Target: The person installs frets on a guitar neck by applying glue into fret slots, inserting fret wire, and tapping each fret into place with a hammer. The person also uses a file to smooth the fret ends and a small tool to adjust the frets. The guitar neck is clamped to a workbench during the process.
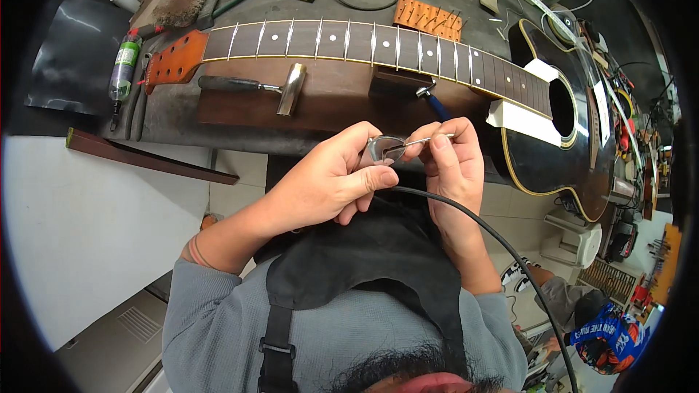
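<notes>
Between the body and the bench (255, 142), I have both hands together, near enough to each other, I judge, for fine control. My left hand (338, 178) is closed on a round piece (376, 148), pinched at its edge, probably to leave its middle exposed. My right hand (457, 164) grips a thin rod (441, 137) between thumb and fingers, pointed at that piece; from my remote view I cannot tell whether they touch. A cable (496, 231) emerges near the left thumb and crosses the right wrist; whether it is held, I cannot tell.

Beyond both hands lies the neck (353, 39), with a block (331, 113) beside it, seemingly as support. One hammer (292, 90) lies beyond the left hand, another (438, 107) just past the right fingertips, both handy. Right of the right hand, tape (530, 125) presumably shields the guitar (546, 169).
</notes>
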A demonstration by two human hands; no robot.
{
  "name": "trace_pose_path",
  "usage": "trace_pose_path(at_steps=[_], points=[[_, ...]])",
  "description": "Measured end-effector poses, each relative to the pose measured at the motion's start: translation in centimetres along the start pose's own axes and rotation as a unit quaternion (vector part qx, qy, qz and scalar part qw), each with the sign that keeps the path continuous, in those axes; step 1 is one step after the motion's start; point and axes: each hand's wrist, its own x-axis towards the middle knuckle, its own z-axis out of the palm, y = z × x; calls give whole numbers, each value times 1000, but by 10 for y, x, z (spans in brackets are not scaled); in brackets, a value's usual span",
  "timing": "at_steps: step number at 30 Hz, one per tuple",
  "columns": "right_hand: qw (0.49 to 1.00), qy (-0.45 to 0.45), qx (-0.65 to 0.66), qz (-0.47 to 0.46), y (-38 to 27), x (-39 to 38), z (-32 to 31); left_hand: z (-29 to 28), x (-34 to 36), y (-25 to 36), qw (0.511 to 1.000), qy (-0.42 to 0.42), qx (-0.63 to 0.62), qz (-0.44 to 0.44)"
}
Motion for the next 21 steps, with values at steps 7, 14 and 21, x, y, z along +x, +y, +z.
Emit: trace_pose_path(at_steps=[7, 14, 21], points=[[1000, -2, 6, 1, 2, 2, -2, -6, 0, -5, 999, -40, -34, 4], [1000, -1, 3, 3, 2, 3, -5, -7, 0, -8, 996, -63, -64, 18], [1000, -2, 10, 3, 3, 2, -5, -6, -1, -6, 994, -68, -78, 32]])
